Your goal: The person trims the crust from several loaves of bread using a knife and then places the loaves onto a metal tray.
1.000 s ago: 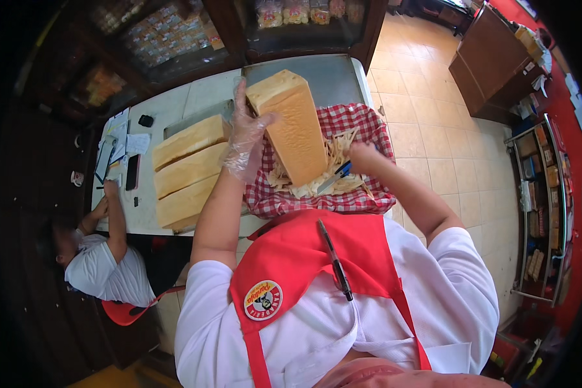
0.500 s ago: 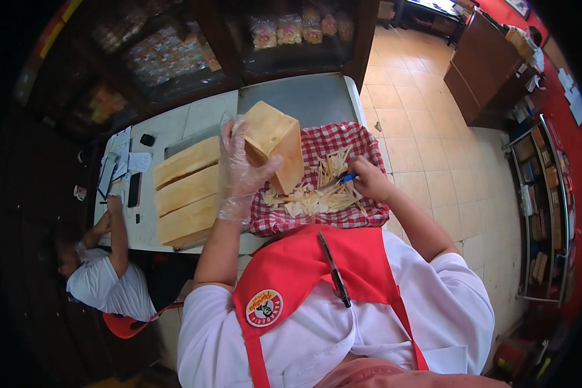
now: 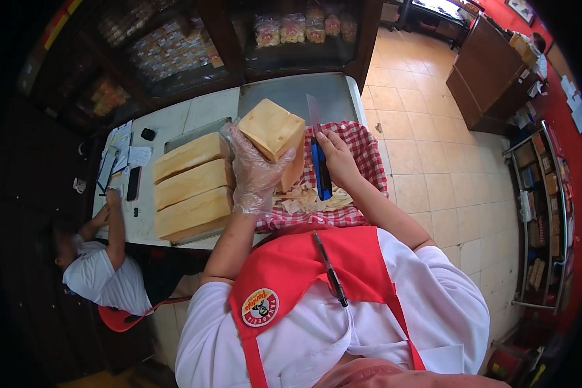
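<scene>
My left hand [image 3: 255, 171], in a clear plastic glove, grips a tall golden bread loaf [image 3: 271, 123], raised with one square end facing up. My right hand [image 3: 334, 154] is closed on a knife [image 3: 322, 181] with a blue-and-black handle, its blade pointing up just right of the loaf. Below both hands, pale crust shavings [image 3: 310, 204] lie in a tray lined with red checked cloth [image 3: 362, 142]. To the left, three long loaves [image 3: 191, 181] rest side by side on a metal tray.
A seated co-worker [image 3: 103, 278] in a white shirt works at the left of the white table [image 3: 161, 119], beside papers and a phone [image 3: 134, 183]. A metal sheet [image 3: 291, 90] lies at the back. Glass cabinets [image 3: 168, 45] stand behind; a wooden cabinet [image 3: 491, 77] and rack [image 3: 540, 213] stand right.
The loaf has tipped upright, its end now facing the camera. My right hand has lifted the knife from among the shavings to a vertical position beside the loaf.
</scene>
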Demonstrator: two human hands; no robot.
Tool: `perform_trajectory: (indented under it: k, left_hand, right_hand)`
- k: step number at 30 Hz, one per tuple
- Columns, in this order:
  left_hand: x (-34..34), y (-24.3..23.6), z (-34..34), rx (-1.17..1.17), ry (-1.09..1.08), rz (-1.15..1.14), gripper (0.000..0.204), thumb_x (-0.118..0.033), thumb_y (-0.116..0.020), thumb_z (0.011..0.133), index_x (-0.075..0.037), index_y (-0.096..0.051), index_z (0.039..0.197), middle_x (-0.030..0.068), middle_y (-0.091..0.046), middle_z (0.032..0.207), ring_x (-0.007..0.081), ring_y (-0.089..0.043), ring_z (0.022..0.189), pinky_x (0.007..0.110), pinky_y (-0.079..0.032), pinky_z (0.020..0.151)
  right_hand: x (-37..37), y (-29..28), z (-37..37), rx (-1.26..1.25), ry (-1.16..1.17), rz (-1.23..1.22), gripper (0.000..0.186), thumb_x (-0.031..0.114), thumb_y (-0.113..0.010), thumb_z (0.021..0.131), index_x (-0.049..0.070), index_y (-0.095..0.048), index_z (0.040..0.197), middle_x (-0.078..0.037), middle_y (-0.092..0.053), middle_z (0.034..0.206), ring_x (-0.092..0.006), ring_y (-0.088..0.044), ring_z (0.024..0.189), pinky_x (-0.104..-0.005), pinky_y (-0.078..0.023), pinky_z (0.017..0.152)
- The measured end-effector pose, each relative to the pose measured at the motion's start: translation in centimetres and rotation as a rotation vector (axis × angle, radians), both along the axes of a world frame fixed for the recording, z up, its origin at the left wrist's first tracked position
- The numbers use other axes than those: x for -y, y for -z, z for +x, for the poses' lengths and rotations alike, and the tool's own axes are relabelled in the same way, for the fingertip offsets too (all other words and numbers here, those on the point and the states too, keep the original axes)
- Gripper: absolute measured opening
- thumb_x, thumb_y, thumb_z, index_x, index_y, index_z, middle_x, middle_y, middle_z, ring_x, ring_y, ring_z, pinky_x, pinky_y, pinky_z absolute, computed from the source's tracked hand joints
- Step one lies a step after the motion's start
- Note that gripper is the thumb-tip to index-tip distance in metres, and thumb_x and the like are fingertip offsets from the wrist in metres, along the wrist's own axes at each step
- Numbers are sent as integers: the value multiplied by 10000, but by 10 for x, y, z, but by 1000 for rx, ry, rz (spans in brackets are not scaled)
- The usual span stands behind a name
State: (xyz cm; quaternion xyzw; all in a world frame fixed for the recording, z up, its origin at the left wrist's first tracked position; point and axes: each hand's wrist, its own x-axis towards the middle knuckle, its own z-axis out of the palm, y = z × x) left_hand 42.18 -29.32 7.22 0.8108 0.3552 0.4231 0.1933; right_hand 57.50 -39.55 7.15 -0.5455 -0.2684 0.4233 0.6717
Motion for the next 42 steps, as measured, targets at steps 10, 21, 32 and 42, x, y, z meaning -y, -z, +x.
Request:
perform_trajectory:
  k: [10, 21, 32, 42]
  left_hand:
    - [7, -5, 0, -8, 25, -111, 1242, -389, -827, 666, 92, 15, 1442, 323, -124, 1483, 439, -162, 1395, 452, -187, 1144]
    - [5, -1, 3, -33, -80, -5, 1241, -395, -854, 621, 128, -64, 1422, 325, -272, 1423, 431, -325, 1314, 431, -297, 1088]
    - [-6, 5, 13, 16, -57, -74, 1264, -426, -852, 606, 106, -60, 1435, 327, -301, 1390, 463, -344, 1285, 464, -318, 1070]
    - [-3, 3, 15, 112, 35, -92, 1244, -441, -848, 608, 121, -89, 1418, 333, -308, 1376, 463, -357, 1269, 474, -337, 1052]
  right_hand:
    - [-8, -7, -5, 259, 96, -5, 261, 253, -464, 1002, 22, -569, 1064, -7, -537, 742, -77, -521, 582, -240, -458, 531]
    - [-6, -6, -12, 135, 57, -35, 245, 247, -482, 996, 41, -592, 1069, 28, -545, 737, -33, -490, 603, -194, -417, 534]
    - [6, 19, -52, 258, -24, 88, 254, 239, -473, 993, 13, -585, 1029, -23, -548, 714, -96, -545, 581, -261, -469, 514]
    - [-12, 10, -19, 161, 46, -9, 338, 332, -469, 998, 27, -546, 877, -30, -526, 635, -110, -528, 503, -260, -448, 464]
